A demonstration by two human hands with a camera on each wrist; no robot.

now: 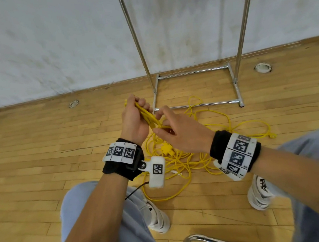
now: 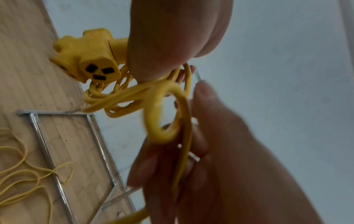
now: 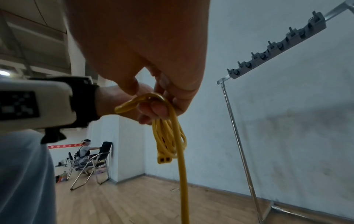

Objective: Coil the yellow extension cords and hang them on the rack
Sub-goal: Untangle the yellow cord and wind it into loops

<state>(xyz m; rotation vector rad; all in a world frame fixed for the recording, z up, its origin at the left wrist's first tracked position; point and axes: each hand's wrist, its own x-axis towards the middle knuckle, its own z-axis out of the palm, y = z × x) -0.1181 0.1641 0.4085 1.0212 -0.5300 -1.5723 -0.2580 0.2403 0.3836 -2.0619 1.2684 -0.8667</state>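
the left hand (image 1: pixel 134 121) curls its fingers round a small coil of yellow cord (image 1: pixel 148 116), the right hand (image 1: pixel 182 132) pinches a strand at the coil's 5 o'clock, loose cord (image 1: pixel 218 133) on the floor (image 1: pixel 43 158) below the rack (image 1: pixel 193 72).

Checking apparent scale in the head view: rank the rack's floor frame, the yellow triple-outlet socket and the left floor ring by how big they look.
1. Rack's floor frame
2. Left floor ring
3. Triple-outlet socket, close to the ring in size, so that order is unsure.

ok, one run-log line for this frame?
phase: coiling | left hand: grips coiled loops | right hand: pinches cord, feeding next loop | loose cord: on floor | rack: nothing hung in view
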